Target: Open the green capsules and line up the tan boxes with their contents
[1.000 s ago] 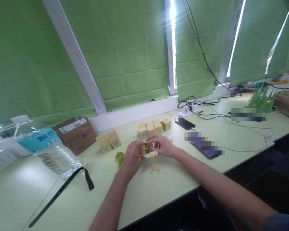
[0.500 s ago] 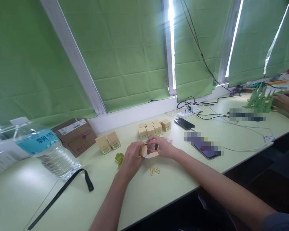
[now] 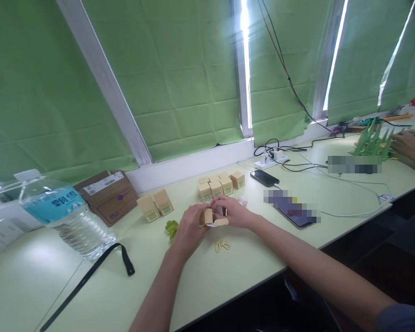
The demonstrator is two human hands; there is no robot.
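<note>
Between my two hands is a small kraft cardboard box (image 3: pixel 208 216) with a flap sticking out. My left hand (image 3: pixel 191 224) is closed round its left side. At the right side, my right hand (image 3: pixel 233 211) grips the box with bent fingers; its fingertips are partly hidden. Beside my left hand lie green flower-shaped pieces (image 3: pixel 171 228), partly covered by it. A cream looped piece (image 3: pixel 222 246) rests on the table in front of the box. Just beyond my hands stands a group of small kraft boxes (image 3: pixel 216 187). A small pinkish thing (image 3: pixel 242 201) lies behind my right wrist.
Two flatter kraft boxes (image 3: pixel 155 205), a brown carton (image 3: pixel 111 197), a water bottle (image 3: pixel 69 216) and a black strap (image 3: pixel 86 276) are on the left. Phones (image 3: pixel 264 177), a power strip (image 3: pixel 272 161) and cables lie right. Another person's hands (image 3: pixel 411 145) touch green spiky pieces (image 3: pixel 372 142).
The box has turned slightly between my hands, and its flap shows a little more. My hands stay in nearly the same place.
</note>
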